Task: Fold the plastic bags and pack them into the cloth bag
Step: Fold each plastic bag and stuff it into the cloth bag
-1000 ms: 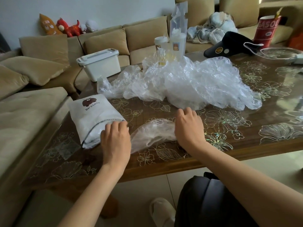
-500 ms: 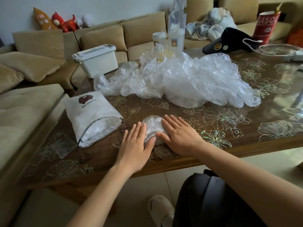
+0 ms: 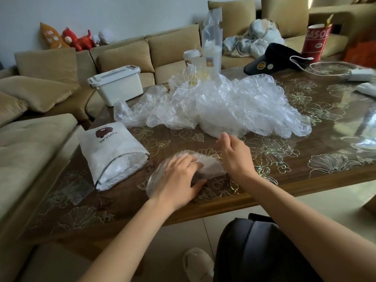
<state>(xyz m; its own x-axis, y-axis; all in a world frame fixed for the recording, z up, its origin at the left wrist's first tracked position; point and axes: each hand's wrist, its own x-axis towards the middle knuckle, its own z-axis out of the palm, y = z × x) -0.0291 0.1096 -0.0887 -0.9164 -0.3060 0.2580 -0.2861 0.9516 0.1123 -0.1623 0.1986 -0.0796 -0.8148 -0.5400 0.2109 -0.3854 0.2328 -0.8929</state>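
A person's left hand (image 3: pixel 179 180) lies over a folded bag (image 3: pixel 211 163) of clear plastic at the near edge of the bench (image 3: pixel 305 159). The fingers are curved over its top and the thumb is tucked at its near side, a grip closed on the bag, though blur softens the detail. The right hand (image 3: pixel 236 157) hovers just right of the bag, its grip loose and holding nothing, with the fingers lightly curled and one fingertip raised toward the pile (image 3: pixel 234 104) of crumpled clear bags heaped across the middle of the bench. Just left of the folded bag, the white cloth bag (image 3: pixel 113 151) lies on its side. It is printed with a brown bear, its drawstring mouth gapes toward the near edge, and clear plastic shows inside. On the far side of the pile stand two cups (image 3: pixel 210 58), one under a tall plastic sleeve. A dark cap (image 3: pixel 272 59) rests at the far right, with a red tub (image 3: pixel 316 41) beyond it. A white lidded box (image 3: pixel 116 84) sits on the tan sofa (image 3: pixel 40 82) to the far left, and plush toys (image 3: pixel 75 38) line the sofa's back.
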